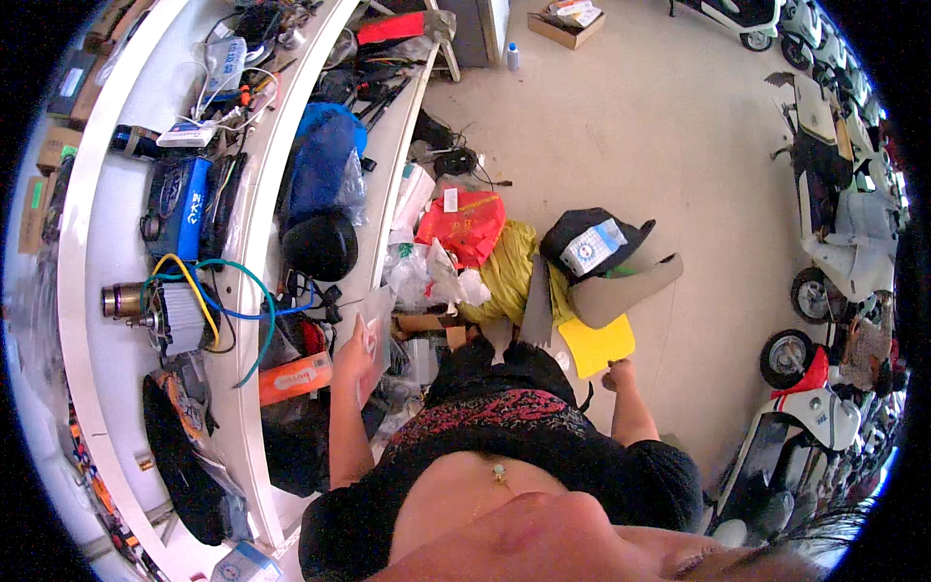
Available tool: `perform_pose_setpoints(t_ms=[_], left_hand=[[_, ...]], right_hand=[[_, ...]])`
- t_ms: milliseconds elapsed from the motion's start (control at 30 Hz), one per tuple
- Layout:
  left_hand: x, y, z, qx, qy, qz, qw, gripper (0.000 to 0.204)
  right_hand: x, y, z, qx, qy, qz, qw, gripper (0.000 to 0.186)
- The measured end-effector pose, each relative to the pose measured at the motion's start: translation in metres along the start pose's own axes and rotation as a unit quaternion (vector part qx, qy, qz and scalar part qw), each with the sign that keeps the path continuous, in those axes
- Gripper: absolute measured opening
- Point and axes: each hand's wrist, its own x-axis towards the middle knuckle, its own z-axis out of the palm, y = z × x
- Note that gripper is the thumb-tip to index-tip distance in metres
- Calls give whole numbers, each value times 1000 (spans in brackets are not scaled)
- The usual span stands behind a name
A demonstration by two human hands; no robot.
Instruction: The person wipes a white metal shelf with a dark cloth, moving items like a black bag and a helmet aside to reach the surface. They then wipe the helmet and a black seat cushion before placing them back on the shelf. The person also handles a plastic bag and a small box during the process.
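Observation:
My left hand is closed on a clear plastic bag, beside the edge of the white shelf. What the bag contains, if anything, I cannot make out. My right hand is closed at the lower right corner of a yellow sheet and seems to pinch it. Just beyond the sheet lies a curved grey panel. Behind that is a black bag-like thing with a white and blue packet on top.
White shelves on the left carry a motor with coloured cables, a blue box and an orange box. A red bag and yellow-green bag lie ahead. Scooters line the right; a cardboard box stands far off.

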Motion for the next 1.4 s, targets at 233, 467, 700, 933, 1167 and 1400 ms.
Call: perform_pose_setpoints(t_ms=[233,467,700,933,1167,1400], left_hand=[[55,-49,50,-77,-30,90,992,70],[115,-40,79,-75,-92,137,983,58],[125,-15,84,-12,-174,129,976,60],[165,-66,168,-183,-249,198,930,64],[125,51,151,31,-147,183,971,61],[8,182,196,-36,-93,156,983,41]], right_hand=[[-81,-151,-34,-173,-64,-158,970,31],[-115,-213,-20,108,-40,-228,967,34],[-174,-139,-34,89,-2,22,996,34],[-197,37,-4,46,8,116,992,33],[-170,62,-43,151,26,26,988,34],[-174,159,-140,191,48,-67,978,35]])
